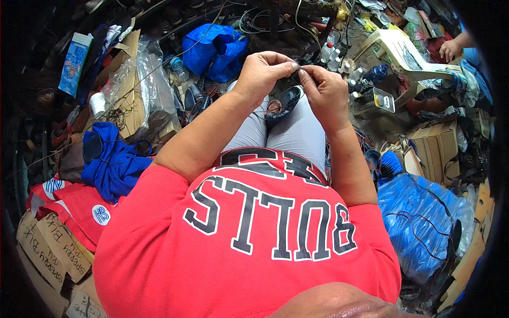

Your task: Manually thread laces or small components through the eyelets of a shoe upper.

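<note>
My left hand (261, 75) and my right hand (327, 94) meet above my knees, thumbs and forefingers pinched together almost tip to tip. Whatever is between the fingertips is too small to make out. Below them a dark shoe (286, 104) with a brown inside rests on my grey trousers (294, 132), between the thighs. Part of the shoe is hidden by the right hand.
A blue plastic bag (212, 50) lies ahead, with several small bottles (334, 59) right of it. A worn white plastic chair (405, 63) stands far right, near another person's hand (450, 50). Cardboard (432, 148) and a blue-filled clear bag (421, 222) crowd the right side; blue cloth (114, 161) lies left.
</note>
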`<act>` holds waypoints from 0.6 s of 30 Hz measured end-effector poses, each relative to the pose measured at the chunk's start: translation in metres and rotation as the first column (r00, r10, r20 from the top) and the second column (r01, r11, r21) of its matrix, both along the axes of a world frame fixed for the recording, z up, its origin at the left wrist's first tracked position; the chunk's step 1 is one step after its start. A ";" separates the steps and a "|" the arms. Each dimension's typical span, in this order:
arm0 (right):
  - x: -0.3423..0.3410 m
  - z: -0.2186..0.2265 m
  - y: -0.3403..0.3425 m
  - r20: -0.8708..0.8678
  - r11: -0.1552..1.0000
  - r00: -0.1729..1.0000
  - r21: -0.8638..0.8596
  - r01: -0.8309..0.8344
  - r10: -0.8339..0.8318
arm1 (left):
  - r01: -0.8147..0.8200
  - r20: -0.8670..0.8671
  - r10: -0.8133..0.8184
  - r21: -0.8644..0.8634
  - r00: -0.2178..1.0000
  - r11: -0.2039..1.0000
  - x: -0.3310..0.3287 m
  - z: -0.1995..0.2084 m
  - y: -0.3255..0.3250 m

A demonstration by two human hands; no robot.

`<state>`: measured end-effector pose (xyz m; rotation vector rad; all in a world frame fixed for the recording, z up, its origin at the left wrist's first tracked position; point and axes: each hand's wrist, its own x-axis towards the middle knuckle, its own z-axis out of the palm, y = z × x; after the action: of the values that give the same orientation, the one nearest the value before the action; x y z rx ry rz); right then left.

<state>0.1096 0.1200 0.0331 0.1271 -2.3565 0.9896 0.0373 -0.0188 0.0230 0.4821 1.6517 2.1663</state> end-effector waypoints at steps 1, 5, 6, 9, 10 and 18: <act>0.000 -0.002 -0.001 0.002 1.000 1.000 0.000 0.002 -0.002 | 0.011 0.009 -0.011 0.010 1.000 1.000 -0.001 0.000 0.000; -0.002 -0.007 -0.004 0.098 0.944 0.993 -0.329 -0.036 0.072 | 0.028 0.046 -0.029 0.042 0.999 0.999 -0.002 -0.003 0.000; -0.003 -0.008 -0.004 0.106 0.933 0.991 -0.357 -0.042 0.085 | 0.027 0.048 -0.029 0.041 0.998 0.999 -0.003 -0.003 0.000; -0.005 -0.012 -0.003 0.140 0.899 0.983 -0.436 -0.045 0.118 | 0.028 0.074 -0.030 0.037 0.997 0.999 -0.004 -0.003 0.001; -0.006 -0.012 -0.003 0.142 0.899 0.983 -0.436 -0.045 0.118 | 0.028 0.062 -0.030 0.024 0.998 0.999 -0.004 -0.003 0.001; -0.008 -0.017 0.009 0.165 0.525 0.868 -0.842 -0.123 0.468 | 0.105 0.194 -0.111 0.044 0.975 0.994 -0.010 0.002 -0.002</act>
<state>0.1016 0.1293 0.0165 -0.0224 -1.9344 2.3855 0.0273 -0.0204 0.0245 0.3461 1.4517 2.0918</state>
